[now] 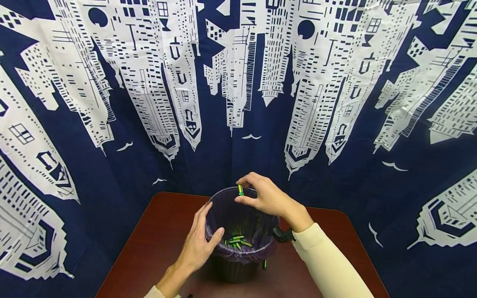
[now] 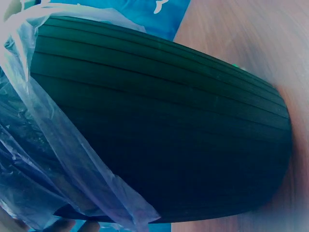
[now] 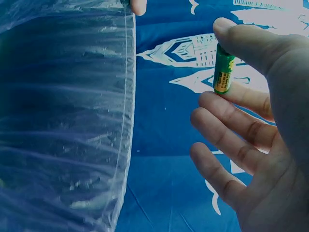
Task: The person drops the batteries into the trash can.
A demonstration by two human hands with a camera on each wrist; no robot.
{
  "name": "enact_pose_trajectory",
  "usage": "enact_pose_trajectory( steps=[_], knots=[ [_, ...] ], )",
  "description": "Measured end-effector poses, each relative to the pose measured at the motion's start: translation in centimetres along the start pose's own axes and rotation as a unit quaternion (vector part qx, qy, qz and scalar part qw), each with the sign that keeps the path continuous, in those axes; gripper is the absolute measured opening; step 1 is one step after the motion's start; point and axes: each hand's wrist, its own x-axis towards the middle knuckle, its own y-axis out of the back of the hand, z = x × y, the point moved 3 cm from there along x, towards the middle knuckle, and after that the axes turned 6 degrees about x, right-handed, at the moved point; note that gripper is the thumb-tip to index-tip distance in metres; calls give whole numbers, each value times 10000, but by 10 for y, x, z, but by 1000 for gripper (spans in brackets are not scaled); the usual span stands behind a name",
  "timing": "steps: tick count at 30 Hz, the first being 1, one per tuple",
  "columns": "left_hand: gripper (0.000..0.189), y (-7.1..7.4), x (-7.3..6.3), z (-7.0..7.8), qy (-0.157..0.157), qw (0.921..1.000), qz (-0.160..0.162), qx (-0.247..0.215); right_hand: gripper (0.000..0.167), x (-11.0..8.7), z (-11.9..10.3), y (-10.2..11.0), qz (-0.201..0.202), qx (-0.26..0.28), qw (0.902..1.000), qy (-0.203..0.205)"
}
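Note:
A dark ribbed trash bin stands on the table, lined with a translucent purplish bag folded over its rim. My right hand is above the far right part of the opening, pinching a green and gold battery between thumb and index finger; its other fingers are spread apart. Several similar batteries lie inside the bin on the liner. My left hand rests against the bin's left side at the rim, fingers fairly straight and the thumb near the front edge.
One more battery is on the reddish-brown table, right of the bin's base. Behind and around the table hangs a blue curtain with white upside-down buildings. A black wrist mount is on my right wrist, near the bin's rim.

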Motion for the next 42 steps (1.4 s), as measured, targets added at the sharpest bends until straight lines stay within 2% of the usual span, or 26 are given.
enact_pose_trajectory(
  steps=[5,6,9,12,13,16,20,32,42],
  knots=[
    [81,-7,-2,-14,-414,9988,200,-150,48,7,0,-9,-121,62,9999,-63],
    [81,-13,-2,-25,-619,9975,329,-130,49,8,0,-11,-158,72,9998,-86],
    [79,-15,-3,-31,-783,9960,414,-92,54,10,1,-15,-274,117,9994,-172],
    [78,-13,-3,-26,-632,9973,338,-169,59,10,2,-18,-360,163,9989,-266],
    [77,-7,-4,-15,-471,9984,244,-182,61,9,3,-18,-376,158,9987,-296],
    [76,-3,-4,-7,-276,9994,179,-121,62,7,3,-19,-396,179,9984,-350],
    [78,-2,-5,-3,-140,9998,142,-20,58,1,5,-18,-330,169,9987,-346],
    [75,-4,-8,-10,-205,9994,285,15,46,-17,15,-12,189,224,9996,21],
    [73,-4,-6,-6,-328,9987,350,141,39,-31,30,-6,557,277,9980,-132]
  ],
)
